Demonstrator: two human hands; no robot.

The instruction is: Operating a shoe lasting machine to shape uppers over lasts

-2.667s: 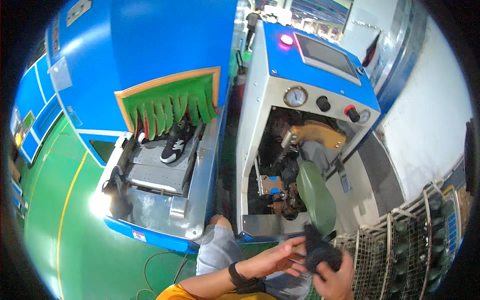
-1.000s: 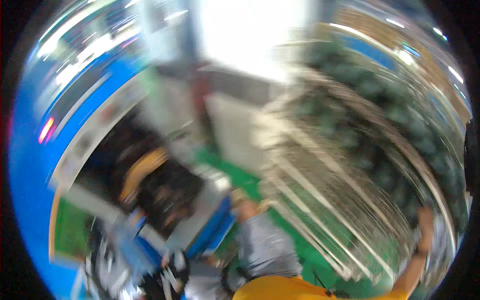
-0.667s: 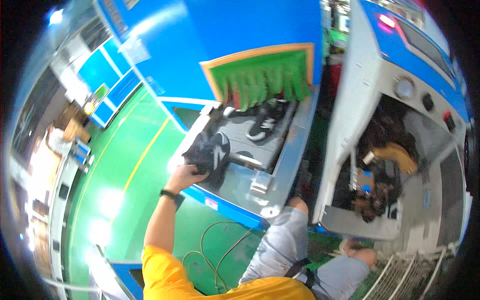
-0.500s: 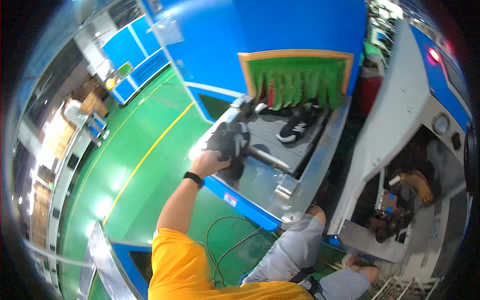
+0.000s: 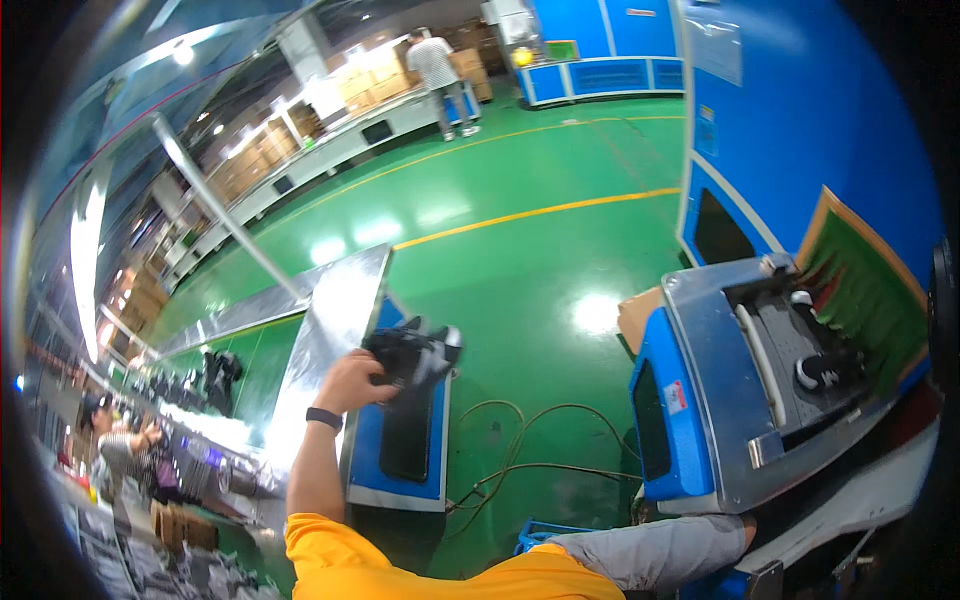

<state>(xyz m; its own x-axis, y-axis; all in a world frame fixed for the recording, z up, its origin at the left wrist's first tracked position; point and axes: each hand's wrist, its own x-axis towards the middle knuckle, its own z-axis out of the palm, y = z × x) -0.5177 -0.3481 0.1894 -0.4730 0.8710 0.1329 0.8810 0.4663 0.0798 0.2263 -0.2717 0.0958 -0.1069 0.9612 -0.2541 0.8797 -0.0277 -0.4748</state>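
Observation:
My left hand [image 5: 352,382] is closed on a black-and-white shoe [image 5: 425,355], blurred by motion; whether a second shoe is with it, I cannot tell. That arm reaches forward, with a dark band on the wrist. The shoe is in the air beside a shiny metal table [image 5: 335,300] with a blue end. Off to the right, more black shoes with white trim [image 5: 825,375] lie on the grey belt of a conveyor [image 5: 700,330], in front of a green strip curtain [image 5: 865,285]. My right hand is out of view.
Cables [image 5: 525,430] lie on the green floor between table and conveyor. A tall blue machine [image 5: 820,130] stands at the right. Shoes [image 5: 222,375] rest on a line at the left, where one person [image 5: 125,440] works. Another person [image 5: 435,70] stands far back near cartons.
The view has swung left. My left hand has lifted the shoe off the conveyor's end and carried it left to beside the metal table.

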